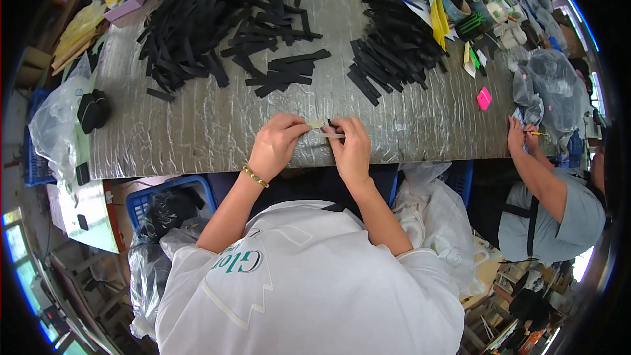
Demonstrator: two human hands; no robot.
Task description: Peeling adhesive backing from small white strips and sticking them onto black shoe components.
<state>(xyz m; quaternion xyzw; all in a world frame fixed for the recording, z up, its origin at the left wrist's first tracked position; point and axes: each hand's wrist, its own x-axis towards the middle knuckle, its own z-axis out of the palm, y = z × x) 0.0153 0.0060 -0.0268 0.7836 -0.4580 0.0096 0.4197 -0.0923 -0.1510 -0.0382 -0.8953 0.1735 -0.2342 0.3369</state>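
Note:
Near the front edge of the table, both of my hands are raised close together in front of my chest. My left hand (279, 139), with a beaded bracelet on its wrist, pinches a small pale flat piece (316, 124) between thumb and fingertips. Opposite it, my right hand (353, 150) is closed on a thin whitish strip (333, 136). A small black bit (330, 122) shows at its fingertips; whether it joins the pale piece I cannot tell. Beyond the hands lie a big tangled heap of black strips (190, 23) and, to the right, a flatter pile of black strips (397, 46).
Wrinkled film covers the table (263, 151). A pink object (484, 98) lies at right, near cups and tools. At the far right a co-worker's hands (517, 135) hold a yellow pen-like thing. A black object (94, 111) is on the left; a blue crate (139, 204) stands below.

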